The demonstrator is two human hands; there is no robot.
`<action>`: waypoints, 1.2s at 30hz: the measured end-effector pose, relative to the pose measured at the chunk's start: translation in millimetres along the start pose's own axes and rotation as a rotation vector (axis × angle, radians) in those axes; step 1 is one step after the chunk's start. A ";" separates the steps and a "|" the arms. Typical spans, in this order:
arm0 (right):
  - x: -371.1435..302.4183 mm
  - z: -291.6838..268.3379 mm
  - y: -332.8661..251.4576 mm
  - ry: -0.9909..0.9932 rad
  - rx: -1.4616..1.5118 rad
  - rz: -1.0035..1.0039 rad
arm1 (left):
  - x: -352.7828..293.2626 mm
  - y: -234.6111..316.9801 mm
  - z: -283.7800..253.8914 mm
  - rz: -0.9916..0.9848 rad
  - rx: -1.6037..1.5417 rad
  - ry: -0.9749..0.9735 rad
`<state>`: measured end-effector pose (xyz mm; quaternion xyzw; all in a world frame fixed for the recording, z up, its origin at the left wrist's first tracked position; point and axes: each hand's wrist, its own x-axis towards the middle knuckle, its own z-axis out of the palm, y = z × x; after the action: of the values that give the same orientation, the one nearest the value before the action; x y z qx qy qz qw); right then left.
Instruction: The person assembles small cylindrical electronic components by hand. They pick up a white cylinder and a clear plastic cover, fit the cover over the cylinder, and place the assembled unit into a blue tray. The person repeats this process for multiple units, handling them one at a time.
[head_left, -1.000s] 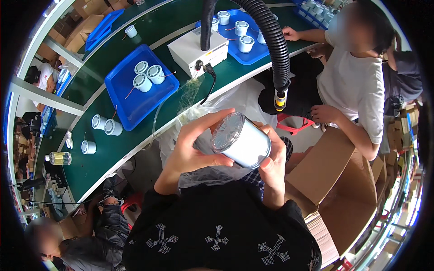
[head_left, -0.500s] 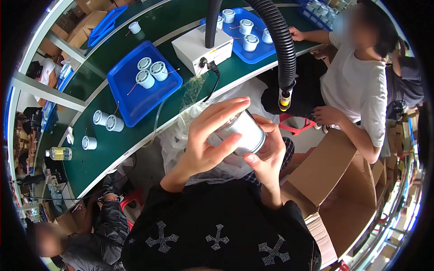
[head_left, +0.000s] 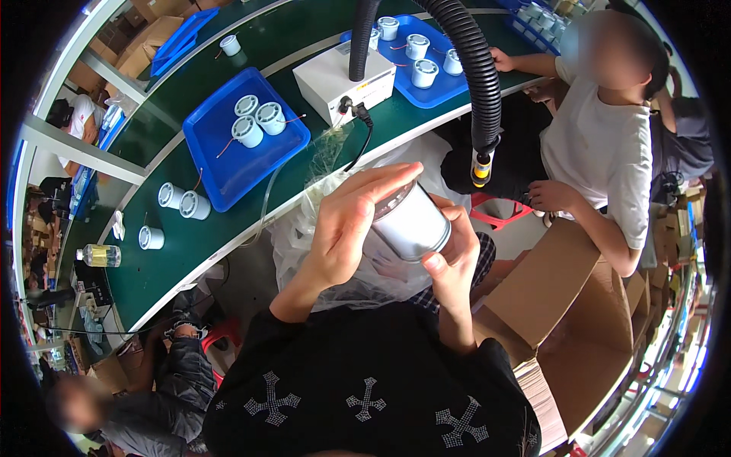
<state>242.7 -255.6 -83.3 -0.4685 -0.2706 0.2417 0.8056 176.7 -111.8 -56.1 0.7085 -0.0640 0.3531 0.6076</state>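
A white cylinder with a dark far end is held tilted between my hands, above the plastic at the table's front edge. My left hand lies over the dark end with its fingers stretched along it; its thumb no longer shows on the cylinder's side. Around the lower right end curl the fingers of my right hand, the thumb close to the rim. The palm side of my left hand hides much of the dark end.
A blue tray bears several white cylinders with thin wires; a second blue tray lies farther right. Between them stands a white box with a black hose. At right are a seated person and an open carton.
My left thumb has come off the cylinder's side, and the left hand has turned so its fingers lie flatter over the dark end. The cylinder has shifted slightly, with more of its side showing.
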 end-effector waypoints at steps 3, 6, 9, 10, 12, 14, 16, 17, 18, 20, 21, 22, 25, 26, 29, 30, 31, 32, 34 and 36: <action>0.9 -3.3 3.8 0.008 0.047 -0.010 | -3.5 2.4 -1.4 -0.071 -0.021 -0.039; 3.9 -7.5 7.7 -0.022 0.010 -0.035 | -7.7 0.5 -8.3 -0.131 -0.030 -0.135; 1.9 -11.9 9.9 0.110 0.317 0.280 | -5.8 2.3 -5.9 -0.041 0.069 -0.211; 3.9 -8.4 12.1 0.235 0.493 0.342 | -4.4 8.6 -5.7 -0.068 0.133 -0.253; 6.0 -7.4 11.2 0.140 0.415 0.355 | -5.0 6.0 -1.5 -0.018 0.250 -0.238; 7.5 -4.0 11.5 0.054 0.388 0.347 | -5.2 1.1 2.2 0.064 0.337 -0.203; 9.2 5.0 9.1 0.120 0.393 0.373 | -4.3 1.2 1.2 0.050 0.356 -0.202; 9.4 7.3 8.0 0.154 0.396 0.387 | -4.1 1.4 0.9 0.042 0.365 -0.202; 8.1 5.1 9.5 0.125 0.358 0.398 | -4.2 0.8 0.8 0.041 0.352 -0.195; 7.4 0.7 15.4 0.094 0.341 0.403 | -5.0 -1.3 0.4 0.041 0.330 -0.181; 7.1 -1.0 17.5 0.078 0.333 0.405 | -5.8 -2.2 0.4 0.034 0.323 -0.176; 7.0 -1.9 18.3 0.087 0.334 0.415 | -6.6 -2.9 0.5 0.026 0.316 -0.170; 6.6 -3.7 19.5 0.113 0.340 0.439 | -5.9 0.4 0.4 -0.007 0.317 -0.181; 6.4 -4.0 19.8 0.121 0.342 0.443 | -5.2 1.9 0.4 -0.020 0.321 -0.188; 5.2 -7.2 20.6 0.069 0.356 0.437 | -4.0 1.6 1.1 -0.027 0.329 -0.185; 4.6 -8.9 20.8 0.040 0.361 0.432 | -4.4 0.5 1.3 -0.021 0.344 -0.182; 3.9 -10.5 21.3 0.035 0.362 0.431 | -5.2 -1.1 1.6 -0.014 0.359 -0.179; 3.0 -12.2 22.0 0.031 0.364 0.430 | -5.5 -2.0 1.7 -0.008 0.375 -0.176; 2.8 -12.9 21.8 0.037 0.356 0.432 | -4.3 -1.8 1.9 -0.005 0.378 -0.181; 3.4 -11.2 19.8 0.061 0.339 0.437 | -3.2 -2.4 2.9 -0.001 0.370 -0.184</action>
<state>250.0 -251.6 -104.8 -0.3814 -0.0947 0.4373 0.8089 176.8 -114.8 -59.9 0.8373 -0.0530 0.2923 0.4590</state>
